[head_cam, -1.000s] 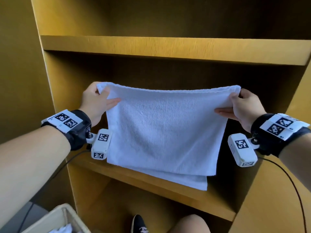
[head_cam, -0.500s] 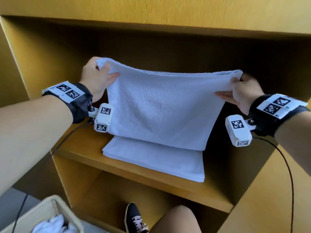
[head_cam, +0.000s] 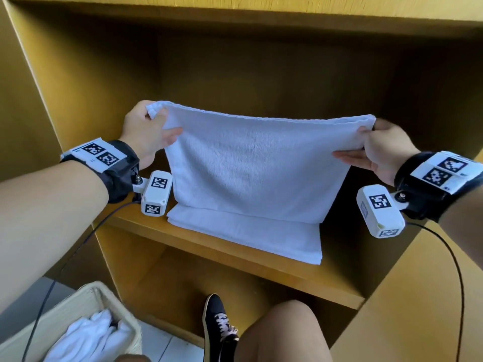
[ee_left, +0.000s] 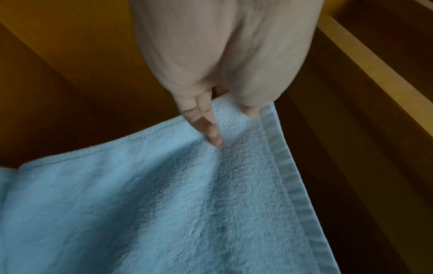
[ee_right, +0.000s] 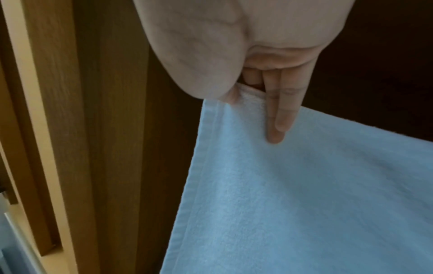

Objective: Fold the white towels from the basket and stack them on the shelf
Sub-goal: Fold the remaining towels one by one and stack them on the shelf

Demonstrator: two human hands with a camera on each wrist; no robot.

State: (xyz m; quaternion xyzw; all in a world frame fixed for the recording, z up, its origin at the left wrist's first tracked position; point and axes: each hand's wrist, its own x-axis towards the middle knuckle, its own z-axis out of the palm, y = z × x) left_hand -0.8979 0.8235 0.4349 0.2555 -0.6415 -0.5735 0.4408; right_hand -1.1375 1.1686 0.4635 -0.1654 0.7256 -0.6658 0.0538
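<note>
A folded white towel (head_cam: 256,168) hangs stretched between my two hands inside the yellow wooden shelf (head_cam: 235,259). My left hand (head_cam: 151,131) pinches its upper left corner; my right hand (head_cam: 376,145) pinches the upper right corner. The towel's lower edge touches a folded white towel (head_cam: 251,236) that lies flat on the shelf board. In the left wrist view the held towel (ee_left: 175,204) looks bluish, with my fingers (ee_left: 211,129) on its top edge. The right wrist view shows the towel (ee_right: 316,194) gripped at its hemmed corner by thumb and fingers (ee_right: 279,120).
A wicker basket (head_cam: 86,304) with more crumpled white towels (head_cam: 88,338) stands on the floor at the lower left. My knee (head_cam: 285,333) and a black shoe (head_cam: 219,325) are below the shelf. The shelf's side walls stand close to both hands.
Both hands have carried the hanging towel lower and deeper into the shelf; its bottom edge now meets the folded towel on the board. The head view has tilted down.
</note>
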